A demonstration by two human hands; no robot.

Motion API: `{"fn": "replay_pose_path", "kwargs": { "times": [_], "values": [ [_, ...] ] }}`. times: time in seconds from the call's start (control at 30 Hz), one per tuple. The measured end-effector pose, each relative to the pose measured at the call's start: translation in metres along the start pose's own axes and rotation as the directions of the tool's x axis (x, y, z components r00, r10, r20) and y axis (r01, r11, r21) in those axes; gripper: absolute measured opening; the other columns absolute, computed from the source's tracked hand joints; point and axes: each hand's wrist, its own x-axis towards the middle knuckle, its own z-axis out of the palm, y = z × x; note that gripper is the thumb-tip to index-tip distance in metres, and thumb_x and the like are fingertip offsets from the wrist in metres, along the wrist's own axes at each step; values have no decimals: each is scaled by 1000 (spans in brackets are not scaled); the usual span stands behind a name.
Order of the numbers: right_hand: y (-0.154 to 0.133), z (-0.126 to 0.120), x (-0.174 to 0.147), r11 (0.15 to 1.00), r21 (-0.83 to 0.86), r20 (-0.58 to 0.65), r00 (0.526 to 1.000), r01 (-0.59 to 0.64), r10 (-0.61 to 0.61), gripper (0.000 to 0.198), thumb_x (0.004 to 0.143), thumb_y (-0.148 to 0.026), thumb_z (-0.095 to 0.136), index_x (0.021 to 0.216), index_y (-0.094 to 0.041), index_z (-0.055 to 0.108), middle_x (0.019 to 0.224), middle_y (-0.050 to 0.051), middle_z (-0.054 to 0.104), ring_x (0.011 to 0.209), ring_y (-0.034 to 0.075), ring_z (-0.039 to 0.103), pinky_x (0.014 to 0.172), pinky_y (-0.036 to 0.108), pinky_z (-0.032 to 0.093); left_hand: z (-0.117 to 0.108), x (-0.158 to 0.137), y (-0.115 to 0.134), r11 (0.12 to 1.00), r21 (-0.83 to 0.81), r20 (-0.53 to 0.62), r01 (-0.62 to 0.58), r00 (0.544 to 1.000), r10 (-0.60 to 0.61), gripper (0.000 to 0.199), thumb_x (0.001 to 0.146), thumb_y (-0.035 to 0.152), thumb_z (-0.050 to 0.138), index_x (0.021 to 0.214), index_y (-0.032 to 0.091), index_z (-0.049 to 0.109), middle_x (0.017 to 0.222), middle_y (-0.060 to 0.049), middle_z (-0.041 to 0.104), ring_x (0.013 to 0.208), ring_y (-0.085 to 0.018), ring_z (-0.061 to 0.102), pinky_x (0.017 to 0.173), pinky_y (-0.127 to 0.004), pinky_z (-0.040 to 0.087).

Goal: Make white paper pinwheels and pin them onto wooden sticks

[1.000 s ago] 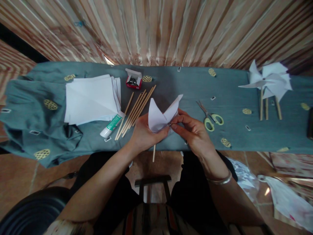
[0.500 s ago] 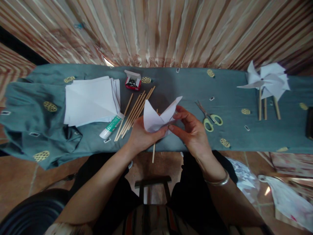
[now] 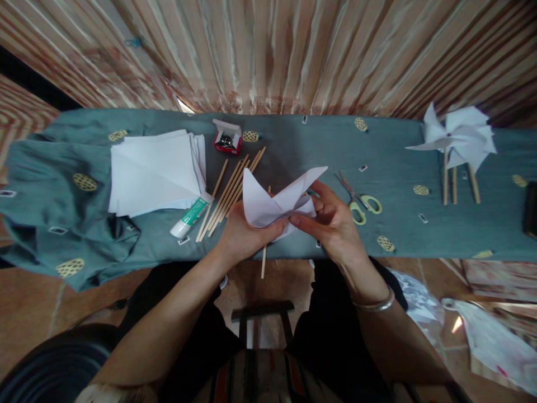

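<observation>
A white paper pinwheel (image 3: 268,202), its points folded up, is held above the table's front edge between my two hands. My left hand (image 3: 245,232) grips its left side, thumb pressed near the centre and the other fingers mostly hidden underneath. From the right, my right hand (image 3: 329,218) pinches the paper, its thumb and fingertips near the middle and right side. Whether a pin sits at the centre cannot be made out. Beneath the paper and left hand lies a thin wooden stick (image 3: 264,263), its lower end jutting past the table edge.
White paper sheets (image 3: 153,173), a glue stick (image 3: 192,215), several wooden sticks (image 3: 230,193) and a red box of metal pins (image 3: 227,140) lie to the left. On the right are scissors (image 3: 358,204) and paper pinwheels on sticks (image 3: 470,134). A corrugated wall (image 3: 293,56) stands behind.
The paper has opened wider to the right, with its right point farther out and more of its lower part showing. My right hand's fingers have shifted behind the right flap.
</observation>
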Motion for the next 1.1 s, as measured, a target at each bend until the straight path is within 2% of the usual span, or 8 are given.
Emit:
{"fn": "replay_pose_path", "kwargs": {
  "times": [0.2,0.4,0.67,1.1],
  "values": [
    [-5,2,-1,999,17,-22,999,-35,36,57,63,-34,87,113,-29,60,94,-1,76,83,23,72,77,38,59,0,0,4,999,39,-16,-14,1000,15,33,66,33,80,92,16,67,86,-5,76,78,-22,73,69,-31,60],
    [-4,5,-2,1000,-12,-108,994,-18,17,60,61,-32,87,115,-27,62,93,-1,76,91,23,72,82,38,60,0,0,7,991,130,-37,20,999,-15,26,66,26,79,87,17,68,82,-5,77,75,-20,72,65,-27,59],
    [-3,4,-1,1000,-23,-138,990,-18,14,58,59,-35,88,111,-27,64,85,-2,77,80,21,72,77,37,61,2,1,5,990,132,-68,42,997,-33,22,67,28,77,83,16,68,79,-5,77,70,-20,72,61,-27,59],
    [1,5,0,1000,-9,-154,988,-29,27,52,62,-28,86,110,-28,65,81,-4,76,77,19,72,76,35,60,3,1,4,990,92,-109,103,990,-93,19,65,26,79,79,16,71,76,-6,77,68,-22,72,57,-28,59]
  ]
}}
